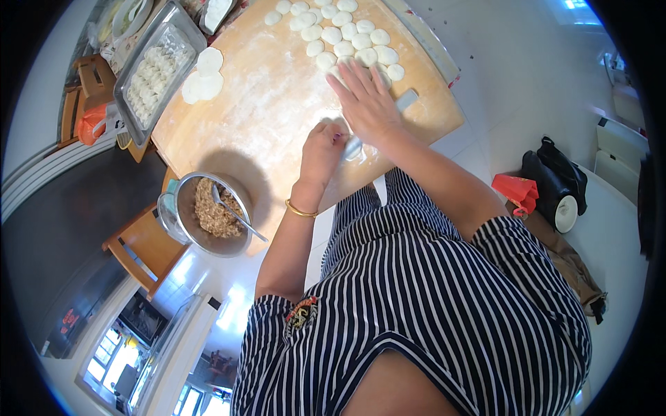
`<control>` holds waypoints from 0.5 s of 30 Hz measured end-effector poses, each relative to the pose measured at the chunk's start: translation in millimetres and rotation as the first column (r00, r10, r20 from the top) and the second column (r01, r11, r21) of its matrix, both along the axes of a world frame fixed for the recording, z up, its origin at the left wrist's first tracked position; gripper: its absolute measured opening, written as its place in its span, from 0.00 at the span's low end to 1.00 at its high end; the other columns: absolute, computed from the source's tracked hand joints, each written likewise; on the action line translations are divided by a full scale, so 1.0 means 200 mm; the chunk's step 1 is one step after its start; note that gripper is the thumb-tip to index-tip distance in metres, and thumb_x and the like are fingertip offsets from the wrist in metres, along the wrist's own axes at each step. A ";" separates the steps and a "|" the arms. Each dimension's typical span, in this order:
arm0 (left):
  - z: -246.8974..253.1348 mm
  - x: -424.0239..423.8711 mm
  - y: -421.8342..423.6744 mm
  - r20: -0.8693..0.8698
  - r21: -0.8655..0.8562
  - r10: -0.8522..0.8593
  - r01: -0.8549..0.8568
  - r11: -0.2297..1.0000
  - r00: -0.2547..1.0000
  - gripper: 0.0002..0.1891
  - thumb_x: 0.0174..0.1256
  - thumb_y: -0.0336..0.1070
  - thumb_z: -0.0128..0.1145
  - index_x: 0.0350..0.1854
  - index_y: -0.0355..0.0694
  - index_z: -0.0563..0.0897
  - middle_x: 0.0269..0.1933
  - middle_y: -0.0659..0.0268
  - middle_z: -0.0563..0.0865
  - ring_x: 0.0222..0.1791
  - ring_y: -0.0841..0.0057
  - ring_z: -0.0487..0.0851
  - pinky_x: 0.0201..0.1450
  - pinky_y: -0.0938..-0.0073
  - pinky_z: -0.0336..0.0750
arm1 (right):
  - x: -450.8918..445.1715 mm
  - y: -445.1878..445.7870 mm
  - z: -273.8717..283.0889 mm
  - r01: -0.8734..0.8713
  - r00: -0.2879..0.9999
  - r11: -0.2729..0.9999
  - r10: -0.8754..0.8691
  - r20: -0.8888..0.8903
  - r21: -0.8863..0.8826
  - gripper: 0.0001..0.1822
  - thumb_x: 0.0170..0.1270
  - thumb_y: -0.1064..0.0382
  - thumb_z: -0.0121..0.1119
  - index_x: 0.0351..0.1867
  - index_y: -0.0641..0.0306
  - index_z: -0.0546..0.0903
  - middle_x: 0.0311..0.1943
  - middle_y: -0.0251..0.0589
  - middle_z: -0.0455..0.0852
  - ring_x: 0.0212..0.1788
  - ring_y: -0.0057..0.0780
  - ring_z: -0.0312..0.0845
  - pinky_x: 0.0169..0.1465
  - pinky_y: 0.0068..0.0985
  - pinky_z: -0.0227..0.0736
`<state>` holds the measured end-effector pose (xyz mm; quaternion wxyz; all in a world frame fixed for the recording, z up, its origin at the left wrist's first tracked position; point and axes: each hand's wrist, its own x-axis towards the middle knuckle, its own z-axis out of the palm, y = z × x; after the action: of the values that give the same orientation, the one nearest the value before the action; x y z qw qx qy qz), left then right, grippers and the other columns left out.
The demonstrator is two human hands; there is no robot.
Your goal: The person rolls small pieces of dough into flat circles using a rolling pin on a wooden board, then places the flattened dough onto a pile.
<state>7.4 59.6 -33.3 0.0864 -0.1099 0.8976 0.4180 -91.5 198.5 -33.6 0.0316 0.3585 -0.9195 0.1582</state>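
Note:
My left hand (323, 148), with a gold bangle at the wrist, pinches the edge of a blurred dough wrapper (338, 122) on the floured wooden board (255, 119). My right hand (367, 104) lies flat with its fingers apart, palm over a pale rolling pin (407, 99) whose middle is hidden beneath it. Its fingertips reach the nearest of several flattened dough rounds (344, 49). Thin rolled wrappers (203, 86) overlap at the board's left. By the near left edge stands a metal bowl (213, 243) of minced filling (218, 210) with a spoon (234, 213) in it.
A metal tray (191, 32) of shaped dumplings (151, 86) stands beyond the board's left edge. A wooden chair (148, 244) is near the bowl. To the right, a black bag (556, 171) and a red bag (516, 193) rest on a pale surface.

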 end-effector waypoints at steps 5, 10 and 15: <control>-0.04 0.17 0.01 0.031 0.035 0.104 -0.105 0.994 0.994 0.14 0.67 0.33 0.67 0.52 0.36 0.85 0.40 0.52 0.88 0.39 0.55 0.88 0.47 0.60 0.83 | 0.30 0.31 -0.11 0.057 0.996 0.998 -0.058 0.074 0.026 0.34 0.71 0.65 0.54 0.79 0.60 0.68 0.80 0.49 0.68 0.85 0.45 0.54 0.86 0.49 0.43; 0.02 0.11 -0.02 0.126 0.035 0.077 -0.082 0.996 0.989 0.11 0.69 0.35 0.65 0.48 0.34 0.88 0.39 0.50 0.89 0.37 0.55 0.88 0.46 0.61 0.83 | 0.10 0.02 0.00 0.002 1.000 0.999 -0.002 -0.006 -0.032 0.32 0.71 0.65 0.54 0.77 0.61 0.72 0.78 0.49 0.71 0.83 0.46 0.58 0.85 0.48 0.45; -0.05 0.13 -0.09 -0.040 -0.128 -0.056 0.051 0.991 0.998 0.11 0.70 0.36 0.65 0.44 0.34 0.90 0.39 0.52 0.90 0.38 0.56 0.89 0.46 0.62 0.83 | 0.18 0.07 -0.04 -0.022 1.000 0.995 0.024 0.017 -0.095 0.32 0.69 0.66 0.55 0.77 0.62 0.72 0.77 0.50 0.72 0.83 0.45 0.59 0.85 0.48 0.46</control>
<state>33.0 41.1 -43.4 0.0709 -0.0821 0.9266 0.3599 -56.4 212.6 -41.2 0.0386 0.3656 -0.9070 0.2054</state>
